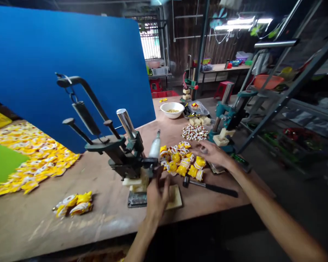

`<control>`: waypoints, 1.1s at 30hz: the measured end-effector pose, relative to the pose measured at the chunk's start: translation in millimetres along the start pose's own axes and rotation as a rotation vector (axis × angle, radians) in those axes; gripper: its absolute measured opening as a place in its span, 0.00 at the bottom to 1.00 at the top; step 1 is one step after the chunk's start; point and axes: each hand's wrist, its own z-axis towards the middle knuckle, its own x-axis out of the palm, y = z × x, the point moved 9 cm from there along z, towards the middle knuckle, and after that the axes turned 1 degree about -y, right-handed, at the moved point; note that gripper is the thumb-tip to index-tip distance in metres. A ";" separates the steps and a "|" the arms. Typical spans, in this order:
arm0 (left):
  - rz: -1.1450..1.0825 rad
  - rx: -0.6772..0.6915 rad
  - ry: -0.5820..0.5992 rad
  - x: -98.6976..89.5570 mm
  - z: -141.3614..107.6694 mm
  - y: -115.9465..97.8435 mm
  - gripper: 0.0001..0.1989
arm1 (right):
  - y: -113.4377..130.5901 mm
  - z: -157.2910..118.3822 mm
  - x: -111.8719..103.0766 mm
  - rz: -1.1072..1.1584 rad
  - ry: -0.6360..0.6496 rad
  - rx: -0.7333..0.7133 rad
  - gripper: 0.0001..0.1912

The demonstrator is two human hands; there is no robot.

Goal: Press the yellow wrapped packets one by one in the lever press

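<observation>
Whatever the left hand (157, 193) touches at the press (125, 162) is too blurred to identify. The right hand's (214, 153) fingertips blur, leaving any grip unclear. The bottom edge crops both forearms (273, 214); far left of the hands, the picture cuts off the blue board (71, 62).

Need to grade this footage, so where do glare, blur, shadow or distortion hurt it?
Head view: strip lights and window glare white; left hand and right hand look slightly soft, perhaps from motion; area under the table nearly black; wide-angle stretching towards the edges.
</observation>
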 end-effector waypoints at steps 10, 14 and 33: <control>-0.258 0.016 -0.229 -48.6 -112.9 -12.8 0.37 | 46.5 -77.0 -6.5 0.223 -0.231 0.244 0.29; -0.291 0.048 -0.288 -49.0 -130.0 -7.2 0.37 | 132.2 -80.1 99.8 0.747 0.244 0.292 0.29; 0.144 -0.104 -0.628 -96.3 -79.9 46.3 0.27 | 61.8 26.9 100.9 1.121 -0.088 0.637 0.29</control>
